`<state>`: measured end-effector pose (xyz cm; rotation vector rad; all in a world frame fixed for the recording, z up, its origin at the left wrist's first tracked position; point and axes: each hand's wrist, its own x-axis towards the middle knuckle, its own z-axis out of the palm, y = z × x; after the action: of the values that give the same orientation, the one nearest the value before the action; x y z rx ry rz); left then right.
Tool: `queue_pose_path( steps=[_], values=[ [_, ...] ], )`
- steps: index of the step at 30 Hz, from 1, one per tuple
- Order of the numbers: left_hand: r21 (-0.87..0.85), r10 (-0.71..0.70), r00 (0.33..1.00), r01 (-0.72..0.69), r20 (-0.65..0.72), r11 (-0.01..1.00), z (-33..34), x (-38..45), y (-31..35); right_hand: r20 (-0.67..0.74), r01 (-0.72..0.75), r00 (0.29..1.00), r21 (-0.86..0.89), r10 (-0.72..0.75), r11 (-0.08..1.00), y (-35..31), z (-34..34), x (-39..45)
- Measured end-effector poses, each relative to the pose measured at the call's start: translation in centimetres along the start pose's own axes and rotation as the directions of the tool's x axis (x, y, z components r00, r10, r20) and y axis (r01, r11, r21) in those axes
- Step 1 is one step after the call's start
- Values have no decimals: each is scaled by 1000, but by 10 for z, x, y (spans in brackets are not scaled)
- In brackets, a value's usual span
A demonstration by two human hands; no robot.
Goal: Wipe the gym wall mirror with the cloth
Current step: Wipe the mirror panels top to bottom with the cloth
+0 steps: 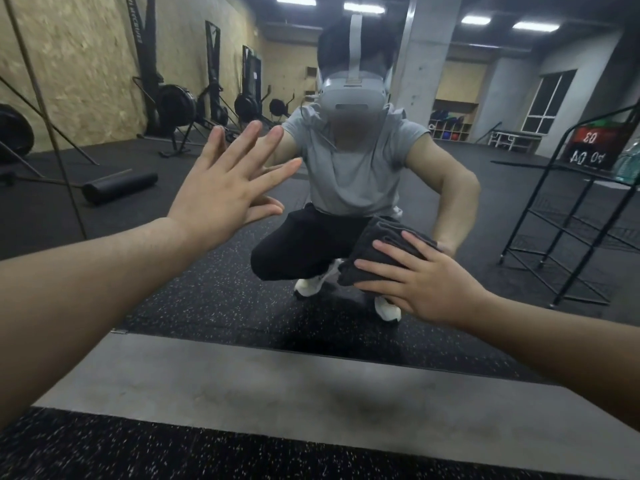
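Speckled black floor [145, 452] runs along the bottom edge, with a grey strip [277, 386] beyond it at the foot of the mirror [502, 109]. Two bare forearms reach in from the lower corners toward the glass. On the left, the left hand [221, 188] is raised with palm forward and fingers straight and spread, laid flat against or just short of the mirror; I cannot tell which. Its grip is fully open and holds nothing. Lower and to the right, the right hand [426, 282] lies with straight, slightly spread fingers over a folded dark grey cloth [374, 251], pressing it flat to the glass; that grip is open too, fingers laid on the cloth and not curled round it. So the cloth sits low on the mirror, right of centre, under the right hand. Reflected in the glass is a crouching person in a grey shirt, dark trousers and white shoes, wearing a headset. Behind the reflection stand exercise machines [173, 102] along a board wall, a dark roller [119, 187] on the floor, and a black wire rack [568, 216] at the right.
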<state>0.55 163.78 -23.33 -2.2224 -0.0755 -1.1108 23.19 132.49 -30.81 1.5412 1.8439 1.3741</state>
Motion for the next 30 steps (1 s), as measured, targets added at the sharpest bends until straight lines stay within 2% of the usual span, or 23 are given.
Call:
queue_pose_path(
  steps=[3,8,11,13,19,22,25,27,30],
  values=[
    [-5,-13,1000,13,10,1000,-1,-1,2,-3,-6,1000,-14,6,1000,4,-2,4],
    [-24,-20,999,21,32,1000,-4,0,5,-70,-40,997,6,41,999,-21,1,71],
    [-14,-26,999,27,45,1000,-5,0,4,-95,13,995,14,-12,1000,2,-8,82],
    [-8,-32,999,33,41,999,-7,-1,3,-93,-7,996,28,9,1000,31,-24,87],
    [33,-2,1000,1,28,999,-29,15,-8,-161,-259,954,-35,251,965,135,-80,115],
    [26,-132,990,134,-52,991,-42,35,-23,-234,-456,865,4,444,890,163,-100,141],
    [-58,-260,964,257,-56,965,-45,52,-31,-275,-586,772,41,573,809,152,-102,166],
    [-98,-260,964,254,-56,962,-43,54,-32,-273,-537,805,42,527,842,122,-91,172],
    [-121,-248,969,245,-9,962,-38,45,-27,-202,-334,920,48,336,941,64,-66,167]
  ],
)
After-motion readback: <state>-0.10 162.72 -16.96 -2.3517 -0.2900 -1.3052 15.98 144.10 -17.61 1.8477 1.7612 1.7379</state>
